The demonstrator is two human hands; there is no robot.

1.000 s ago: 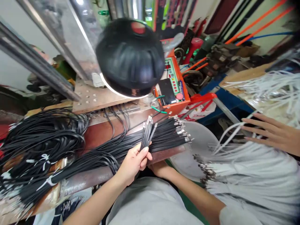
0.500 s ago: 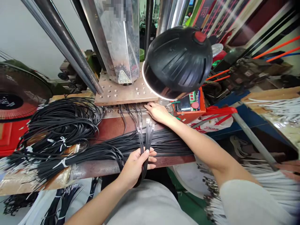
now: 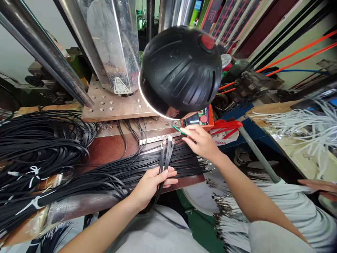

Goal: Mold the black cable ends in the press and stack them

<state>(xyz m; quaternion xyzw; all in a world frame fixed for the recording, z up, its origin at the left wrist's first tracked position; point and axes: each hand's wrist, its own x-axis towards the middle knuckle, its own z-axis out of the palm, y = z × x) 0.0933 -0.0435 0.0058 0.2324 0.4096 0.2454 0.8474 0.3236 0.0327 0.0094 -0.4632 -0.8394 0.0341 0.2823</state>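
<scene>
Steel press [image 3: 110, 45] towers over our workbench, with a black domed lamp [image 3: 181, 68] in front of it and a drilled steel plate [image 3: 116, 105] at its foot; we place everything from that plate. Just to the plate's right sits an orange control box [image 3: 200, 119]. Far to its right, white strap ties [image 3: 297, 123] spill across a wooden board [image 3: 273, 117], and more white ties [image 3: 276, 207] lie lower down, beside a round white plastic disc [image 3: 197, 196]. Another person's fingers [image 3: 317, 186] show at the far right edge, well apart from ours.

Left of the plate lies a large loose heap of black strap ties [image 3: 44, 140]. Below the plate, on a rust-brown steel bench top [image 3: 113, 156], runs a slotted metal strip [image 3: 155, 138], and a flat bundle of black ties [image 3: 171, 163] fans out beneath it, metal ends to the right.

Just below the strip, our left hand [image 3: 155, 184] grips a small group of black ties [image 3: 165, 156], fingers closed around them and metal heads upward. Our right hand [image 3: 201, 142] hovers over the bundle, fingers open and slightly spread, near a green wire [image 3: 179, 129]. A firm, low hold like this keeps the heads separate and easy to inspect.
</scene>
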